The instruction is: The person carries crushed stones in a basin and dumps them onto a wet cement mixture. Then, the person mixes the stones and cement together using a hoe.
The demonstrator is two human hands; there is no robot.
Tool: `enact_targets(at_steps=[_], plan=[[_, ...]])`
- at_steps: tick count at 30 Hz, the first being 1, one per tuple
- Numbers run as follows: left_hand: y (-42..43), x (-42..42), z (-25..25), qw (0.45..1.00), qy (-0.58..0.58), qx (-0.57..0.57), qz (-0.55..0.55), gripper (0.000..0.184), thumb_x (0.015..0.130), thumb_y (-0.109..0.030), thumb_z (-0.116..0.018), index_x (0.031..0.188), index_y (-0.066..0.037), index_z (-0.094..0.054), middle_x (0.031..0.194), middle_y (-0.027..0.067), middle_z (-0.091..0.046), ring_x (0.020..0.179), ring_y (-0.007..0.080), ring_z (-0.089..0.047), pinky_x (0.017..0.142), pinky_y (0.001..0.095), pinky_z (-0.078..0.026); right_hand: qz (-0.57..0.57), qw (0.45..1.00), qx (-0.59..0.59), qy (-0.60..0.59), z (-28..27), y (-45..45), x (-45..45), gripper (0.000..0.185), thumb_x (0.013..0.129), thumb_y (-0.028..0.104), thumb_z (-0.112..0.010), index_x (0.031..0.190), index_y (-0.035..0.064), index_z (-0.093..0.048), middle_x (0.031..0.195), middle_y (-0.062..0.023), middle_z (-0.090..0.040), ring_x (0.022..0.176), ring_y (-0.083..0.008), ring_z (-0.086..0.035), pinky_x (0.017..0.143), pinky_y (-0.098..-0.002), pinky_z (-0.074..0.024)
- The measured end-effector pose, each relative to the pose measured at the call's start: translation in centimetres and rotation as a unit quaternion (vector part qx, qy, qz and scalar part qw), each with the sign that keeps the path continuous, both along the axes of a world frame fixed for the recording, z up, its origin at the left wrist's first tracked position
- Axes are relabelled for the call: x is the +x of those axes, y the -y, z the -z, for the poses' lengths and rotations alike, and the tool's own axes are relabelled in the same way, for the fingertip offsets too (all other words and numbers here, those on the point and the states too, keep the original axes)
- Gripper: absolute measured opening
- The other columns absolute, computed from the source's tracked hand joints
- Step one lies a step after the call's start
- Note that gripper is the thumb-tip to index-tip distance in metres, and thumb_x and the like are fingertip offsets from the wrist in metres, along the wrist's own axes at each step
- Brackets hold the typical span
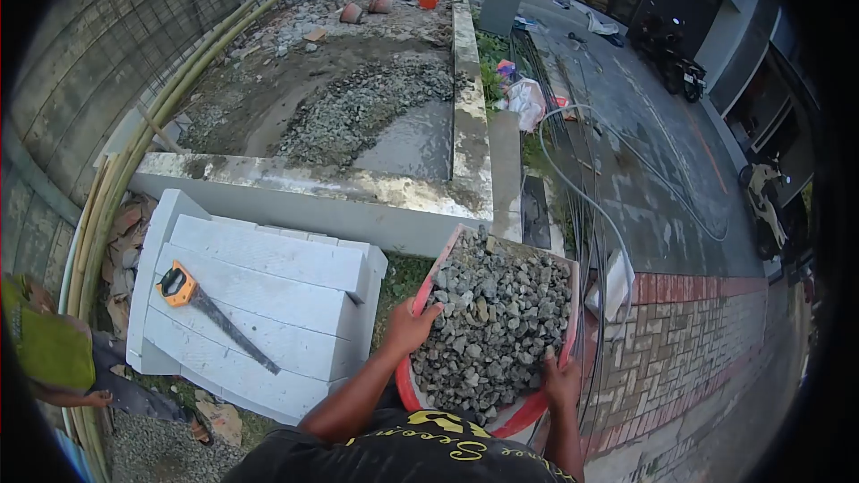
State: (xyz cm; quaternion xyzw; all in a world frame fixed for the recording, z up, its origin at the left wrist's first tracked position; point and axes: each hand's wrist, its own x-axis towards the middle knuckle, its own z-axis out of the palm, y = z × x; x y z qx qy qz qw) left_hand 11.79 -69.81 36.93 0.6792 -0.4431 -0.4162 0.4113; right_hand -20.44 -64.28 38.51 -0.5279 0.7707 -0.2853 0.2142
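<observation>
In front of my body I hold a red tub [521, 416], wide at the far end and rounded near me, heaped with grey crushed stone [497, 322]. My left hand [412, 324] is closed on its left rim, thumb over the edge. On the opposite rim, my right hand [562, 380] is closed too. Just past the tub runs a low concrete wall [358, 186]. Behind it lies a pile of similar stone [362, 107] beside a smooth, wet-looking grey patch [412, 145].
White blocks [259, 273] are stacked at the left, with a handsaw [215, 309] on top. A person in a green shirt [49, 340] stands at the left edge. Bamboo poles [152, 139] lean along the wall. Rods [573, 197] and a hose [617, 224] lie on the right.
</observation>
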Motion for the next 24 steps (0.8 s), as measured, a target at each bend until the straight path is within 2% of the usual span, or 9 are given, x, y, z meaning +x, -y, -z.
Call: enact_targets(at_steps=[4,8,10,11,12,15,20,22,24], plan=[[7.5,2.9,-2.4,0.999,0.018,-0.004,-0.043,0.043,0.077,-0.04,-0.066,0.084,0.002,-0.061,0.08,0.0234,-0.063,0.077,0.0383,-0.061,0.069,0.041,-0.046,-0.039,0.998,0.033,0.03,-1.6,10.1,2.1,0.029,0.089,0.031,-0.058,0.084,0.0021,-0.056,0.067,-0.0007,-0.052,0.061,-0.0117,-0.046,0.055,-0.0309,-0.0397],[14.3,6.3,-4.7,0.997,0.028,-0.001,-0.068,0.042,0.082,-0.04,-0.061,0.082,0.002,-0.061,0.075,0.021,-0.062,0.073,0.0335,-0.061,0.067,0.0393,-0.046,-0.084,0.993,0.021,0.078,-1.6,19.2,4.5,0.029,0.091,0.03,-0.056,0.082,0.0024,-0.054,0.063,0.0006,-0.048,0.059,-0.0106,-0.044,0.053,-0.0299,-0.0374],[17.8,8.0,-5.6,0.994,0.025,0.006,-0.105,0.042,0.085,-0.04,-0.057,0.08,0.002,-0.06,0.075,0.0197,-0.063,0.072,0.0317,-0.061,0.066,0.0394,-0.045,-0.123,0.989,0.062,0.055,-4.0,24.4,7.2,0.034,0.088,0.033,-0.057,0.086,-0.0008,-0.056,0.074,-0.0127,-0.057,0.069,-0.0237,-0.055,0.066,-0.0373,-0.0433],[19.8,8.9,-4.7,0.993,-0.007,-0.016,-0.116,0.044,0.087,-0.04,-0.053,0.08,0.002,-0.06,0.074,0.021,-0.062,0.072,0.0349,-0.06,0.066,0.0403,-0.045,-0.115,0.986,0.074,0.092,-4.4,26.8,8.5,0.029,0.089,0.028,-0.058,0.087,-0.001,-0.056,0.073,-0.0075,-0.057,0.068,-0.0192,-0.053,0.065,-0.035,-0.0429],[21.9,10.0,-3.9,0.992,-0.003,-0.016,-0.126,0.044,0.087,-0.04,-0.053,0.08,0.002,-0.06,0.074,0.021,-0.062,0.072,0.0349,-0.06,0.066,0.0403,-0.045,-0.126,0.985,0.075,0.095,-3.3,29.7,9.1,0.029,0.089,0.028,-0.058,0.087,-0.001,-0.056,0.073,-0.0075,-0.057,0.068,-0.0192,-0.053,0.065,-0.035,-0.0429],[27.0,13.8,-3.7,0.99,0.046,0.015,-0.136,0.046,0.089,-0.041,-0.05,0.08,0.003,-0.058,0.073,0.0246,-0.059,0.074,0.0423,-0.058,0.067,0.0429,-0.044,-0.172,0.954,0.074,0.234,-0.4,38.0,12.1,0.023,0.089,0.022,-0.057,0.095,0.0005,-0.058,0.074,-0.0005,-0.054,0.066,-0.0117,-0.048,0.06,-0.0303,-0.0406],[36.3,19.6,-3.2,0.98,0.038,0.034,-0.19,0.046,0.089,-0.041,-0.047,0.085,0.004,-0.058,0.079,0.0263,-0.06,0.082,0.0431,-0.058,0.072,0.0435,-0.044,-0.221,0.945,0.131,0.203,1.2,52.4,19.4,0.021,0.09,0.02,-0.056,0.095,0.0003,-0.057,0.074,-0.0003,-0.054,0.065,-0.0106,-0.046,0.059,-0.0286,-0.0399],[38.7,21.6,-2.2,0.974,0.049,0.055,-0.213,0.047,0.09,-0.041,-0.046,0.087,0.004,-0.059,0.082,0.0272,-0.06,0.086,0.0433,-0.058,0.074,0.0435,-0.044,-0.233,0.91,0.231,0.254,1.6,58.2,22.2,0.021,0.09,0.023,-0.057,0.089,0.0023,-0.057,0.067,0.0015,-0.05,0.061,-0.0099,-0.044,0.055,-0.0293,-0.04],[41.0,25.1,1.3,0.968,0.033,0.096,-0.228,0.047,0.091,-0.039,-0.043,0.091,0.005,-0.059,0.087,0.0287,-0.061,0.09,0.0436,-0.058,0.078,0.0437,-0.044,-0.279,0.91,0.197,0.233,1.6,62.1,26.0,0.021,0.089,0.023,-0.058,0.088,0.0016,-0.057,0.067,0.0003,-0.052,0.059,-0.0111,-0.046,0.054,-0.0298,-0.0401]])
